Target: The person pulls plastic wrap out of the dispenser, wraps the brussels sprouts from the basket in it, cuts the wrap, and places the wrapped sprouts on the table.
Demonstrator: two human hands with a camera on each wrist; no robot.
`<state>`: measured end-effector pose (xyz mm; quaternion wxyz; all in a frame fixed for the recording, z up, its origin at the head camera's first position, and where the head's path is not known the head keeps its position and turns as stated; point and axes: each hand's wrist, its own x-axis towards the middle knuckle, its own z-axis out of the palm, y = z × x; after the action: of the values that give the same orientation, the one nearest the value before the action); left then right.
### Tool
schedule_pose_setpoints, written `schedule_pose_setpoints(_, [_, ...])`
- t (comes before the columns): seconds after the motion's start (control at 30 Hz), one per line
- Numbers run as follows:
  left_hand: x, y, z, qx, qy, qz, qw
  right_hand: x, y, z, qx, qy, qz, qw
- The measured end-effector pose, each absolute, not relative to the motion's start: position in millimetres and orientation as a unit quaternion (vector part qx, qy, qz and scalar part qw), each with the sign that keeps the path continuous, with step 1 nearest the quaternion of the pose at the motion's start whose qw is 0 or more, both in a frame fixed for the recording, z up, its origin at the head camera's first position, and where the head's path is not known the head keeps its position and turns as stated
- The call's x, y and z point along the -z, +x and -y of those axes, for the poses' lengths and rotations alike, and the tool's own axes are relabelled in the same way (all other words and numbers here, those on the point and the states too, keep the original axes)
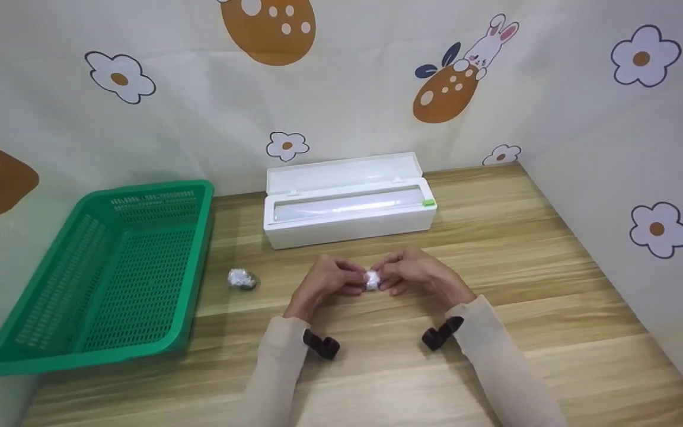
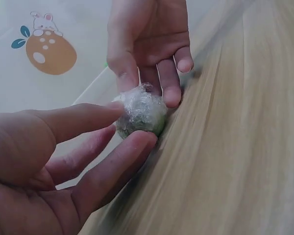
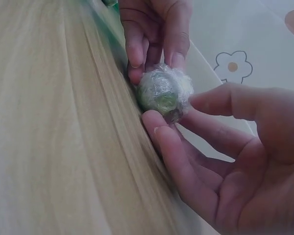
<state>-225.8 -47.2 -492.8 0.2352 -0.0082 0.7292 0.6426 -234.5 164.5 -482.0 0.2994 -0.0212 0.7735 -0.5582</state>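
Observation:
Between both hands is a small round green thing wrapped in crinkled cling film [image 1: 372, 280], held low over the wooden table in front of the person. My left hand [image 1: 328, 277] pinches it from the left with thumb and fingertips. From the right, the thumb and fingers of my right hand [image 1: 417, 270] pinch its other side. In the left wrist view, green shows through the film on the wrapped ball [image 2: 141, 115]. The right wrist view shows film bunched over the top of the ball [image 3: 164, 93]. A second film-wrapped lump [image 1: 241, 279] lies on the table left of the hands.
A white cling film dispenser [image 1: 350, 233] stands behind the hands, its lid [image 1: 344, 172] raised and a roll inside. At the left is a green plastic basket [image 1: 196, 261]. A patterned curtain [image 1: 347, 101] borders the wooden table [image 1: 555, 267] at the back and sides.

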Motion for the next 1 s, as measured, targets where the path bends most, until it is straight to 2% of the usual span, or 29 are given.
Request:
schedule_pose_setpoints(0.33, [489,-224,46,-0.617,0.035,-0.738,0.268,483,-231,-161,0.559,-0.022,-0.78,0.282])
schedule_pose_setpoints(0.7, [489,-224,42,-0.608,0.024,-0.753,0.25,482,-226,-151,0.535,-0.022,-0.811,0.234])
schedule_pose_setpoints(1.0, [494,-227,46,-0.619,0.023,-0.748,0.24,477,-225,-151,0.532,-0.034,-0.806,0.256])
